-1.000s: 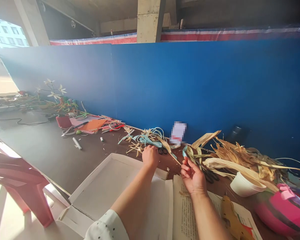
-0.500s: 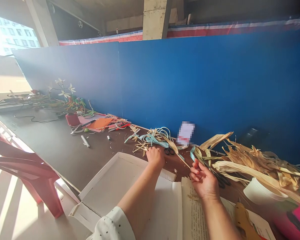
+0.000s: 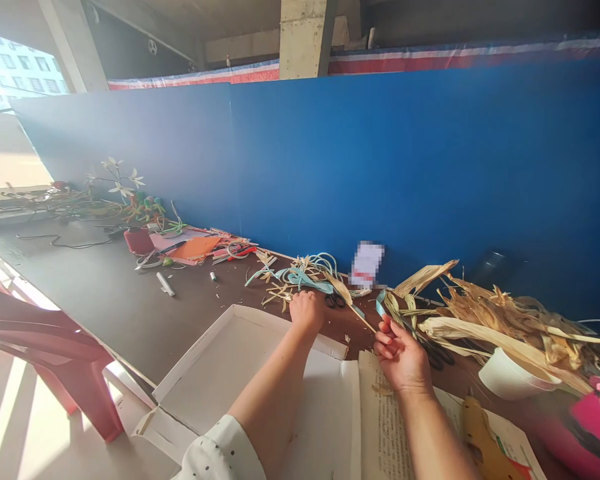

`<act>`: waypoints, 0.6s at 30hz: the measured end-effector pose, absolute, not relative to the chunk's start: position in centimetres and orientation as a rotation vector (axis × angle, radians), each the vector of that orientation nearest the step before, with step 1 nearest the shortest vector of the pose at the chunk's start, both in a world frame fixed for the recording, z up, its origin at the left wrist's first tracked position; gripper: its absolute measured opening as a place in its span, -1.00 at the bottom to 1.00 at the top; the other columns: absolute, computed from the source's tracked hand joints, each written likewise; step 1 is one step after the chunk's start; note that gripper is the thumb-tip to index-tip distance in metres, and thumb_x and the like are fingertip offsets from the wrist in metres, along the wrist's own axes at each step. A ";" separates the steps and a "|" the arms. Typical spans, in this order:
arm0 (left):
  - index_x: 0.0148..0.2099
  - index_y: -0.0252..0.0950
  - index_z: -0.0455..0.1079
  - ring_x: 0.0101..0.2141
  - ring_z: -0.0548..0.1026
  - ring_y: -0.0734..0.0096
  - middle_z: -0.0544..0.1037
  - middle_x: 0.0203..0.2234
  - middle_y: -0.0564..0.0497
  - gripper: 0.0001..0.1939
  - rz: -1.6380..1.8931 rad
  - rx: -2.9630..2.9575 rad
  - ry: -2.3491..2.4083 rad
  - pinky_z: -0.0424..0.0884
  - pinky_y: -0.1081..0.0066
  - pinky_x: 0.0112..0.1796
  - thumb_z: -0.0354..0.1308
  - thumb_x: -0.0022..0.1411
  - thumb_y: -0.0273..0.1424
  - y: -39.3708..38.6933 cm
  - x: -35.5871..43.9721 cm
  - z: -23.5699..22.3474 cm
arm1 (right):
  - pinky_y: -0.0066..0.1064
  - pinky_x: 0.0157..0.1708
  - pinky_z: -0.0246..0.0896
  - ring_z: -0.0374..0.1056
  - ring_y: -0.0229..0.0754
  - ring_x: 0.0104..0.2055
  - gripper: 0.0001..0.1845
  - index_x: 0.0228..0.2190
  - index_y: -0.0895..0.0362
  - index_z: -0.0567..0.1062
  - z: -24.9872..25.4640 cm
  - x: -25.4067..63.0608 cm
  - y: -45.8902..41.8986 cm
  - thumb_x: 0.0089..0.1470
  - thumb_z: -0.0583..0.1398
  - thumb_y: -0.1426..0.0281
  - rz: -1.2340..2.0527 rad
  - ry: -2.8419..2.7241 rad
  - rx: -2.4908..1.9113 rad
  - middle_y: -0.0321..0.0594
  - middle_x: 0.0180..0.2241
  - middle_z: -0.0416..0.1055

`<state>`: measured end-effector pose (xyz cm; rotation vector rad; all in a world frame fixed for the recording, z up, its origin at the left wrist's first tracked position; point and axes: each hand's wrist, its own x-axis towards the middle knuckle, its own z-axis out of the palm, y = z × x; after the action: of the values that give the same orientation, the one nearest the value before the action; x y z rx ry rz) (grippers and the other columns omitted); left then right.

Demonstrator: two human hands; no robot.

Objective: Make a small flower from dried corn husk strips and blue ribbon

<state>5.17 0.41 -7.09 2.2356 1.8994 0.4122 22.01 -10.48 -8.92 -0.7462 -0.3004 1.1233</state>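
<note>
My left hand (image 3: 307,312) is closed beside a tangle of light-blue ribbon (image 3: 303,279) and pale dried-husk flowers (image 3: 279,293). Whatever its fingers hold, if anything, is hidden. Curled palm-up, my right hand (image 3: 403,357) pinches a light-blue ribbon (image 3: 381,304) between its fingertips. A narrow dried husk strip (image 3: 353,303) slants down to these fingers; whether they grip it too is unclear. Black-handled scissors (image 3: 335,301) lie just right of my left hand. Under my forearms are an open white cardboard box (image 3: 200,373) and a printed page (image 3: 380,427).
Dried corn husks (image 3: 510,313) and a white tub (image 3: 515,377) are at right, near a yellow glue gun (image 3: 483,437). Coloured paper (image 3: 195,248) and white tubes (image 3: 165,284) lie farther left. A blue partition (image 3: 405,153) backs the table; a red plastic chair (image 3: 75,373) stands at left.
The whole view has shifted slightly, so things appear a little farther left. Both hands keep nearly the same pose and place among the materials.
</note>
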 end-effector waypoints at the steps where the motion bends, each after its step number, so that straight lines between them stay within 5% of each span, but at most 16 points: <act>1: -0.05 -0.37 0.40 -0.05 0.40 0.16 0.48 -0.12 -0.23 -0.66 0.449 2.209 1.900 0.31 0.33 -0.10 -0.12 0.23 -0.47 0.4 5.1 -7.1 | -0.68 -0.77 -0.06 0.13 -0.46 -0.58 -0.68 -0.33 0.20 0.54 -8.9 22.0 -10.5 -0.24 0.37 0.42 1.125 -0.304 -0.743 -0.28 -0.46 0.38; 18: -0.22 -0.32 0.49 -0.16 0.42 0.10 0.52 -0.25 -0.21 -0.70 0.616 2.239 1.751 0.31 0.27 -0.19 -0.08 0.18 -0.47 0.3 5.4 -8.3 | -0.69 -0.77 -0.03 0.12 -0.47 -0.58 -0.70 -0.31 0.19 0.54 -8.9 22.0 -10.4 -0.21 0.35 0.44 1.149 -0.304 -0.746 -0.28 -0.45 0.37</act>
<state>5.37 0.25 -8.28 2.2392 1.7515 0.6160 22.04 -10.37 -8.89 -0.7459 -0.3044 1.1493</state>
